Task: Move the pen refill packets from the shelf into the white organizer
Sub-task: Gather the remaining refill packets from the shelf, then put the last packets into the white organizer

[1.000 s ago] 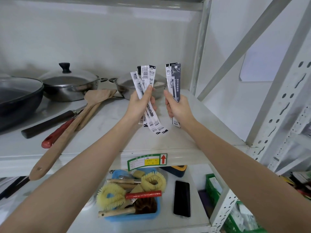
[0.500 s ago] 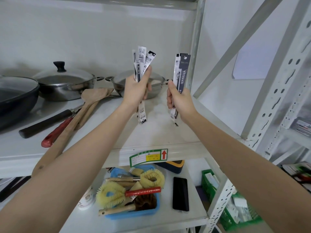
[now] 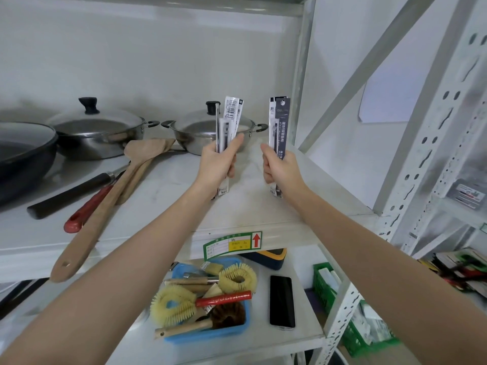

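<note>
Left hand (image 3: 217, 164) curled round a bunch of white pen refill packets (image 3: 228, 122), thumb pressed along their front, packets held upright above the shelf (image 3: 171, 206) with lower ends poking out below the fist. Right hand (image 3: 280, 171) likewise curled round dark pen refill packets (image 3: 278, 119), upright, tops fanned slightly, bottom ends showing under the palm. Both bunches near each other but apart, raised over the right part of the shelf board, not touching it as far as can be told.

Just behind the hands, a steel pot (image 3: 208, 133) with a glass lid and black knob; further left, a second lidded pan (image 3: 97, 133); at the far left edge, a dark wok (image 3: 23, 156). Nearer on the shelf, left of the arms: wooden spatulas (image 3: 113, 191) lying diagonally, handles toward the near edge, beside a red-handled tool (image 3: 87, 212) and a black handle (image 3: 68, 193).

On the shelf's front lip, a green-bordered label (image 3: 232, 245) with a red arrow. On the lower shelf, a blue tray (image 3: 210, 333) holding yellow bristle brushes (image 3: 174, 305), a red-handled brush and wooden-handled ones; to its right, a black phone (image 3: 282, 301) lying flat. Further right, green baskets (image 3: 322, 285) behind the perforated white upright (image 3: 427, 159).

White organizer not identifiable in the view.
</note>
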